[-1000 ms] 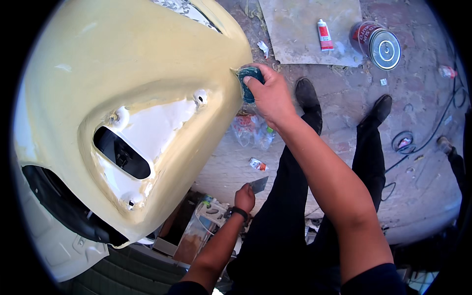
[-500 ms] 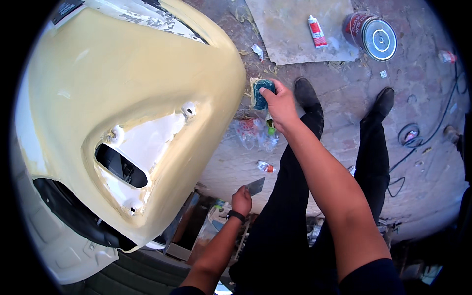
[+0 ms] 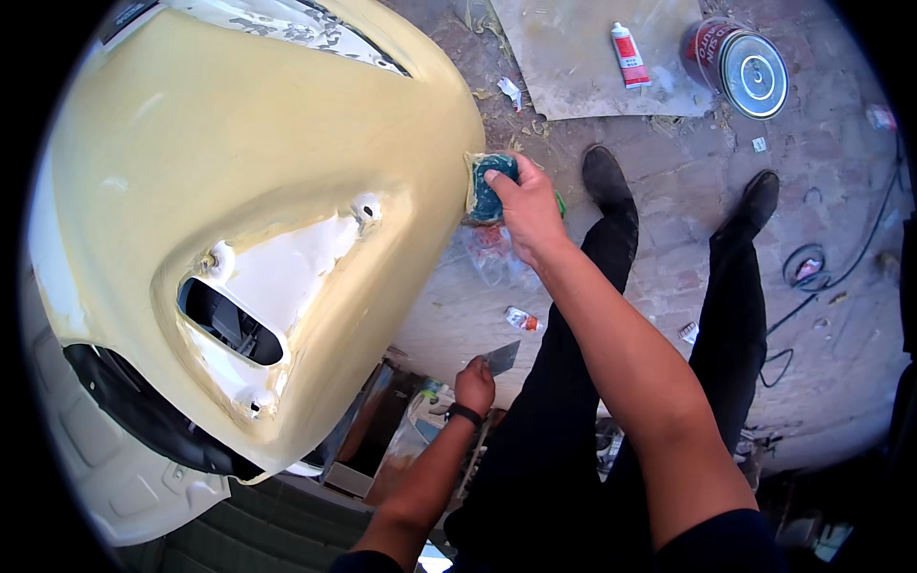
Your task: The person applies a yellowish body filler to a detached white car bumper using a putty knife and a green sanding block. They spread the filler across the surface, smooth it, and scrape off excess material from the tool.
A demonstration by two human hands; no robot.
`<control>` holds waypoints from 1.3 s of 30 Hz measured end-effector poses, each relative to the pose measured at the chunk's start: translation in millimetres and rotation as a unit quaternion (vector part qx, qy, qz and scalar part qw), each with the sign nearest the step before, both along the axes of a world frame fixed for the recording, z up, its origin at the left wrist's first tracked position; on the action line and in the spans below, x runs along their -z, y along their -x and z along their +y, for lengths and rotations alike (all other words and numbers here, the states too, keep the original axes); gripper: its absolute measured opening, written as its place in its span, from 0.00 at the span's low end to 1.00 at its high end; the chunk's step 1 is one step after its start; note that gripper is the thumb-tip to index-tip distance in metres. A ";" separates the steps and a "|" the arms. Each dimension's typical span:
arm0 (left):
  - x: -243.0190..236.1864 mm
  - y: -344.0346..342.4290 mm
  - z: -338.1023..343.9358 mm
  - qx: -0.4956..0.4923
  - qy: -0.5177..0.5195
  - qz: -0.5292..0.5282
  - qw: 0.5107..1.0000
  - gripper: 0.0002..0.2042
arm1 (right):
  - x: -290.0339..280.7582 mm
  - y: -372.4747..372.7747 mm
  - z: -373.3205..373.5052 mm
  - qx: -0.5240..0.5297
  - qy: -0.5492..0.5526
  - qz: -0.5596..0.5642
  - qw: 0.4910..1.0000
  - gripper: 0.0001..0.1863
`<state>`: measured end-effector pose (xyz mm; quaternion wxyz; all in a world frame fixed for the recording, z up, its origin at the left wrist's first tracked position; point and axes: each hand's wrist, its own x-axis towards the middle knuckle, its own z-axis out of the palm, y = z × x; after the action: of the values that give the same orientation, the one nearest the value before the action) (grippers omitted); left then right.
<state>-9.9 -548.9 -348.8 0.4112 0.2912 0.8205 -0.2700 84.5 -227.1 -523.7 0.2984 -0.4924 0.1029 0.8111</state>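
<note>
A large curved car body panel (image 3: 277, 134), coated in pale yellow filler, fills the left side. It has a triangular white recess (image 3: 287, 263) with a dark slot and small holes. My right hand (image 3: 531, 210) grips a dark green putty spreader (image 3: 491, 196), thumb on its face. Cream filler lines the spreader's left edge, which meets the panel's rounded right edge; whether it presses there I cannot tell. Lower down, beside the panel, my left hand (image 3: 474, 386) is closed on a flat grey metal scraper (image 3: 502, 357), held apart from the panel.
On a flat sheet (image 3: 564, 67) at the top lies a red-and-white tube (image 3: 630, 55); a lidded tin (image 3: 753, 74) stands at its right edge. Crumpled plastic (image 3: 497, 253) and a small bottle (image 3: 522, 318) litter the floor below my right hand. A dark hose (image 3: 841, 277) coils at right.
My right hand has moved left with the spreader, bringing it up to the panel's edge. My left hand and the scraper have shifted only slightly. The whole view has moved a little.
</note>
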 end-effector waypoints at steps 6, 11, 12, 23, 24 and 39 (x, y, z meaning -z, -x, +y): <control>-7.0 -4.8 11.7 0.020 -0.024 -0.044 0.999 0.13 | -129.6 1.9 -7.0 -0.058 -0.094 -0.060 0.992 0.14; -20.7 -33.3 36.7 0.037 -0.228 -0.031 0.973 0.09 | -192.5 -34.9 -25.8 -0.168 -0.289 0.028 0.942 0.15; -28.7 -35.7 45.6 0.032 -0.237 -0.023 0.971 0.09 | -195.3 -44.9 -32.6 -0.192 -0.330 0.023 0.924 0.14; -135.5 -60.2 165.9 -0.341 -0.307 -0.180 0.870 0.13 | -186.8 -185.8 18.9 -0.129 -0.155 0.032 0.979 0.16; -152.8 -71.2 193.0 -0.396 -0.325 -0.213 0.832 0.13 | -186.8 -185.8 21.3 -0.130 -0.146 0.034 0.980 0.16; -183.4 -4.4 51.8 -0.210 -0.279 -0.080 0.934 0.11 | -193.8 8.6 5.5 -0.051 -0.003 -0.059 0.997 0.16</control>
<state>-5.5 -497.1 -165.4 0.4250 0.2362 0.8695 0.0868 76.0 -221.6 -329.9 0.2635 -0.5434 0.0578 0.7950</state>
